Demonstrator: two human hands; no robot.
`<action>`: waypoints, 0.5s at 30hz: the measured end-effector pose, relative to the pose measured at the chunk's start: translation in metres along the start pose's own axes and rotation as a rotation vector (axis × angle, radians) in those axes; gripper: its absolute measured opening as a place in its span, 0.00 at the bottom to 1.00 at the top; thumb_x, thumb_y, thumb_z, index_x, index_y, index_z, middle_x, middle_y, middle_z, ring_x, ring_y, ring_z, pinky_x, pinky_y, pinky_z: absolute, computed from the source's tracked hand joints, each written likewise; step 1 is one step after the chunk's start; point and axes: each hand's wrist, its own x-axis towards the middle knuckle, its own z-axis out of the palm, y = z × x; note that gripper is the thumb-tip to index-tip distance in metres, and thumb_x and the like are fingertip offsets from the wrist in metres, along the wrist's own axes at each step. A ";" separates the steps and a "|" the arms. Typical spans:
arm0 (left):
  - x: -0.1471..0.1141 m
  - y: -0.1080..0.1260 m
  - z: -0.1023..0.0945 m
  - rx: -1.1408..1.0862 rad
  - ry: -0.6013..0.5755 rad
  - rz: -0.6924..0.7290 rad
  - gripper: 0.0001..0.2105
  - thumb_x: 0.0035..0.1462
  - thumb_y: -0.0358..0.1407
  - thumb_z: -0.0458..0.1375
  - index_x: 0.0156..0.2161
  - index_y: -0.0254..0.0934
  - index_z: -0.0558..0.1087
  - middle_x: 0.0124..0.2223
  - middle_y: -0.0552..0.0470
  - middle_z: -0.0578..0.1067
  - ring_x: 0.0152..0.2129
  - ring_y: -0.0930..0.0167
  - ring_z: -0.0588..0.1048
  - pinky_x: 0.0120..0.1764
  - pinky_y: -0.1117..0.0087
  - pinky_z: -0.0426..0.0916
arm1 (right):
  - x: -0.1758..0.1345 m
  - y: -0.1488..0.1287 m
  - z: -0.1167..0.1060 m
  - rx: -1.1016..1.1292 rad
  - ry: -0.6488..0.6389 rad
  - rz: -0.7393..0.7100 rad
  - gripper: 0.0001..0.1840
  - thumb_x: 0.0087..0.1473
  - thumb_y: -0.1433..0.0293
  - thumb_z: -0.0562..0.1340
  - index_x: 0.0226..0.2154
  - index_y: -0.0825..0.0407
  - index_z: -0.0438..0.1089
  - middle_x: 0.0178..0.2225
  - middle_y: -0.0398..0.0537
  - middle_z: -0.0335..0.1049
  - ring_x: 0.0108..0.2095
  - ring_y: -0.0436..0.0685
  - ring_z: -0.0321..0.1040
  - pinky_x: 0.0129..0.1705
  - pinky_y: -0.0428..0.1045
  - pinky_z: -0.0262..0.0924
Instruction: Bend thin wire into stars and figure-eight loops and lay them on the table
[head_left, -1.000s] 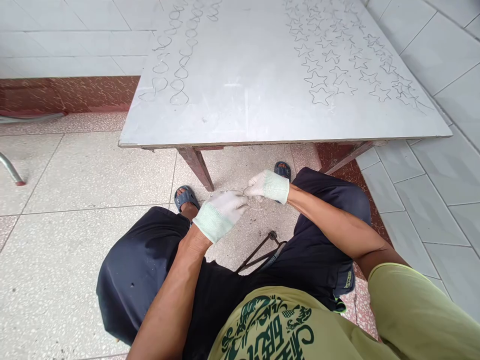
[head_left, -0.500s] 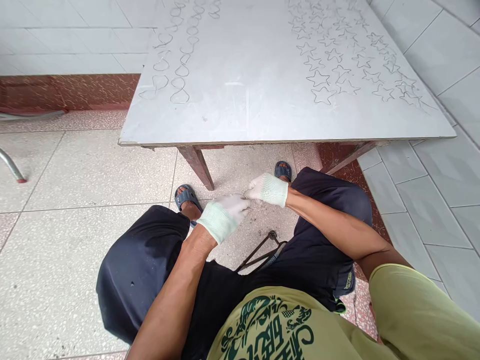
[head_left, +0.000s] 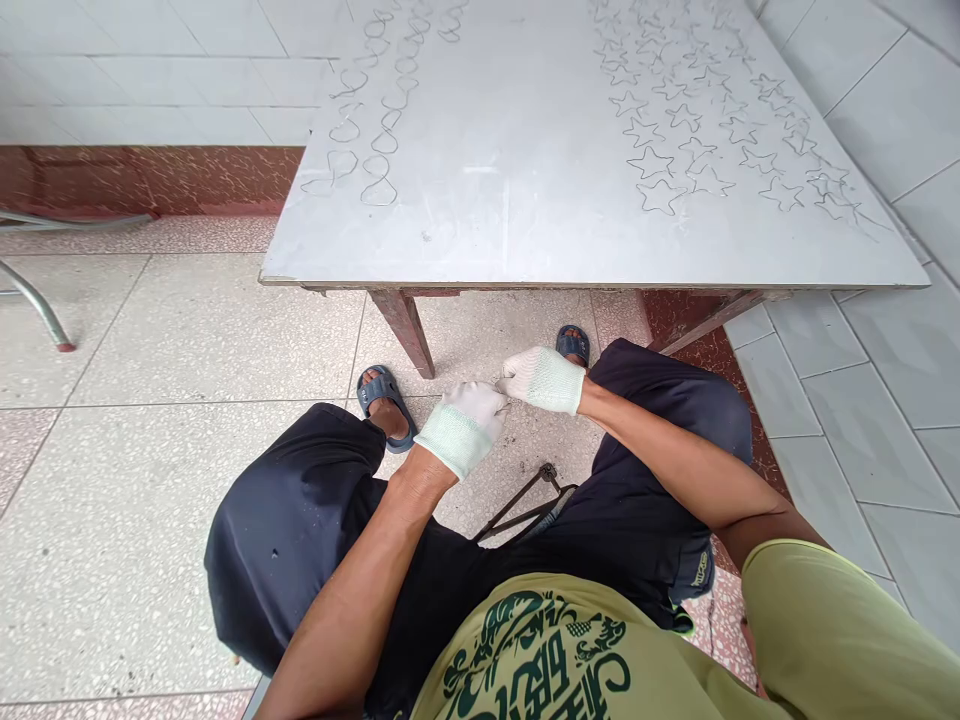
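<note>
My left hand [head_left: 466, 420], in a white knit glove, is closed above the floor between my knees. Almost touching it is my right hand [head_left: 541, 378], gloved the same way, its fingers pinched together. A thin wire [head_left: 504, 400] shows faintly between the fingertips; most of it is hidden by the gloves. On the white tabletop [head_left: 510, 240] beyond my hands, several star-shaped wires [head_left: 660, 197] lie in rows on the right. Several wires bent into figure-eight loops [head_left: 379, 178] are lined up on the left.
A wooden table leg [head_left: 405, 330] stands just past my left hand. Below my hands is a dark metal frame [head_left: 517, 502] between my legs. A tiled wall [head_left: 892, 400] runs along the right. Curved metal legs [head_left: 41, 300] stand at far left.
The view has shifted slightly, so the table appears further right. My left hand has turned a little, its knuckles higher. Both hands stay close together, fingers closed.
</note>
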 end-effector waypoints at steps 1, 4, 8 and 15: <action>0.000 0.002 -0.002 0.001 -0.001 -0.027 0.19 0.69 0.32 0.49 0.41 0.36 0.84 0.42 0.39 0.84 0.38 0.60 0.82 0.38 0.62 0.70 | 0.000 -0.001 0.000 -0.006 0.006 -0.003 0.17 0.62 0.66 0.64 0.23 0.56 0.73 0.26 0.48 0.76 0.35 0.52 0.67 0.34 0.49 0.50; -0.001 0.006 -0.004 -0.016 0.024 -0.106 0.18 0.67 0.30 0.49 0.39 0.34 0.83 0.40 0.38 0.83 0.37 0.60 0.81 0.38 0.63 0.68 | 0.001 -0.003 -0.001 -0.014 0.014 -0.007 0.15 0.63 0.68 0.64 0.25 0.56 0.74 0.27 0.47 0.76 0.35 0.52 0.66 0.35 0.49 0.50; -0.003 0.004 0.001 -0.179 0.105 -0.200 0.16 0.66 0.29 0.50 0.33 0.36 0.81 0.36 0.42 0.81 0.35 0.62 0.80 0.36 0.64 0.66 | 0.001 -0.007 -0.006 -0.013 0.007 -0.011 0.15 0.64 0.68 0.64 0.26 0.55 0.75 0.27 0.45 0.76 0.34 0.52 0.65 0.35 0.49 0.51; -0.011 -0.031 0.009 -0.848 0.362 -0.358 0.07 0.60 0.39 0.62 0.38 0.40 0.80 0.39 0.50 0.85 0.36 0.65 0.82 0.41 0.67 0.73 | -0.006 -0.011 -0.021 0.026 -0.017 -0.036 0.16 0.65 0.63 0.64 0.28 0.55 0.76 0.28 0.43 0.76 0.33 0.51 0.64 0.37 0.49 0.53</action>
